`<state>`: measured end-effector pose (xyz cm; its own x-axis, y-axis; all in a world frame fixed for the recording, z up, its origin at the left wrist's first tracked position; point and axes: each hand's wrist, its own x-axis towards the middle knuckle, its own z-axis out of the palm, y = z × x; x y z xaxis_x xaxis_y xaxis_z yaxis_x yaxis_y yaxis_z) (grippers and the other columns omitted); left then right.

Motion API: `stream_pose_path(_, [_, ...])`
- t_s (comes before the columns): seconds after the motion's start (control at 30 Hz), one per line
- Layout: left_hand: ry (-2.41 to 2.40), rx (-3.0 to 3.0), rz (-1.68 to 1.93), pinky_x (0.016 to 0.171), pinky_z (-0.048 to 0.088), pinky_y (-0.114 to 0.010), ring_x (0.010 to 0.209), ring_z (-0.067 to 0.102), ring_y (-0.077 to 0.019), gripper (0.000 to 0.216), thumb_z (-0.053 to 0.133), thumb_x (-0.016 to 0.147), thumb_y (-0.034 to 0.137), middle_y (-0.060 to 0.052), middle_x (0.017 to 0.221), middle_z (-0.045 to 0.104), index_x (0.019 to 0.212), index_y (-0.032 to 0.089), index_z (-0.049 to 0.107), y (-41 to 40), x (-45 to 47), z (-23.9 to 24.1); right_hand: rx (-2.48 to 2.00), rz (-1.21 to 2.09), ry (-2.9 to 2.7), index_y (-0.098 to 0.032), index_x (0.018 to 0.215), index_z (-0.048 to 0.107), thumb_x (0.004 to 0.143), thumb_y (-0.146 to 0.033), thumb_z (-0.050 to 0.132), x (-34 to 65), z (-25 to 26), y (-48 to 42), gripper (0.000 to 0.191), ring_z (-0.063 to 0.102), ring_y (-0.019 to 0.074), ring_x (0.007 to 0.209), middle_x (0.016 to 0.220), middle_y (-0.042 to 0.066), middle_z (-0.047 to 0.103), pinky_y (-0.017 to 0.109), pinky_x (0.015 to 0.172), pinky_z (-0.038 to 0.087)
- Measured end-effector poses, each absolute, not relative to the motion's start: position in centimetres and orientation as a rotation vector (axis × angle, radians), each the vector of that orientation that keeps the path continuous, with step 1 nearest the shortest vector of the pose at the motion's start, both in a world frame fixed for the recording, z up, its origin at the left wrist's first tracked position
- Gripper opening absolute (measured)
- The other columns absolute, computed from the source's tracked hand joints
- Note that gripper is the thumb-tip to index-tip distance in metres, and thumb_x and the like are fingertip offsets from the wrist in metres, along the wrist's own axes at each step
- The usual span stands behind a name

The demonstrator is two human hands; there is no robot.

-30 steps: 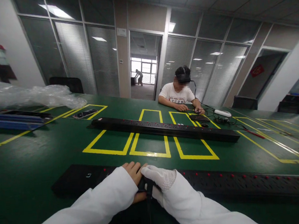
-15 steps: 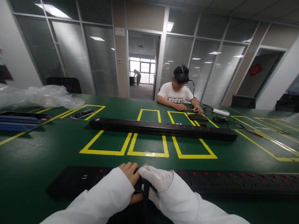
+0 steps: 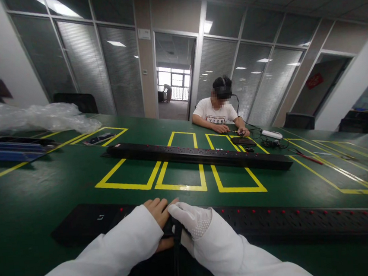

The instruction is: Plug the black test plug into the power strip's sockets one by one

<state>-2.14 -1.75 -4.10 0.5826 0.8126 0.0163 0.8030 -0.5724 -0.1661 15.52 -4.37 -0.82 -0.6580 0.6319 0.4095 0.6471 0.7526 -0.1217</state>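
Note:
A long black power strip (image 3: 296, 221) with a row of red dots lies along the near side of the green table. My left hand (image 3: 157, 211), bare, is wrapped around it, fingers over the top and part of the hand showing below. Right beside it, my right hand (image 3: 192, 219) in a white dotted glove is closed around a black plug (image 3: 177, 230) against the strip. A black cable (image 3: 176, 264) hangs from the plug toward me. Where the plug meets the strip is hidden by my hands.
Another black power strip (image 3: 198, 155) lies farther back across yellow tape rectangles. Across the table sits a person (image 3: 216, 113) handling a small item, near a white power strip (image 3: 271, 134) and cables. Clear plastic wrap (image 3: 35, 117) and blue rails (image 3: 9, 150) are at left.
The view has shifted slightly. Both hands keep their hold at the same spot on the strip, with hardly any movement.

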Motion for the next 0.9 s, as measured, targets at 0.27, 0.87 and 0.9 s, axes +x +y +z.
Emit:
stream_pose_path(0.27, [-1.366, -2.719, 0.075, 0.072, 0.045, -0.044, 0.089, 0.056, -0.0314, 0.082, 0.061, 0.066, 0.047, -0.013, 0.105, 0.058, 0.137, 0.015, 0.036, -2.0, -2.4, -3.4, -0.977, -0.048, -2.538, -0.019, 0.119, 0.050, 0.078, -0.032, 0.061, 15.4, -1.0, -4.2, 0.044, 0.061, 0.0135, 0.074, 0.097, 0.004, 0.062, 0.021, 0.071, 0.049])
stream_pose_path(0.87, [-1.368, -2.698, 0.112, 0.073, 0.044, -0.044, 0.090, 0.055, -0.0325, 0.075, 0.058, 0.068, 0.051, -0.013, 0.103, 0.059, 0.132, 0.015, 0.043, -2.1, -2.3, -3.2, -1.098, 0.014, -2.438, -0.018, 0.103, 0.059, 0.087, -0.020, 0.046, 14.8, -0.3, -5.0, 0.021, 0.062, 0.0097, 0.061, 0.076, 0.000, 0.064, 0.014, 0.052, 0.046])
stream_pose_path(0.9, [-1.360, -2.694, 0.109, 0.073, 0.044, -0.044, 0.089, 0.055, -0.0325, 0.074, 0.058, 0.069, 0.050, -0.013, 0.102, 0.059, 0.132, 0.015, 0.043, -2.1, -2.3, -3.3, -1.112, 0.031, -2.419, -0.019, 0.102, 0.059, 0.087, -0.019, 0.045, 14.8, -0.3, -5.1, 0.020, 0.062, 0.0090, 0.061, 0.076, -0.001, 0.064, 0.013, 0.051, 0.046])
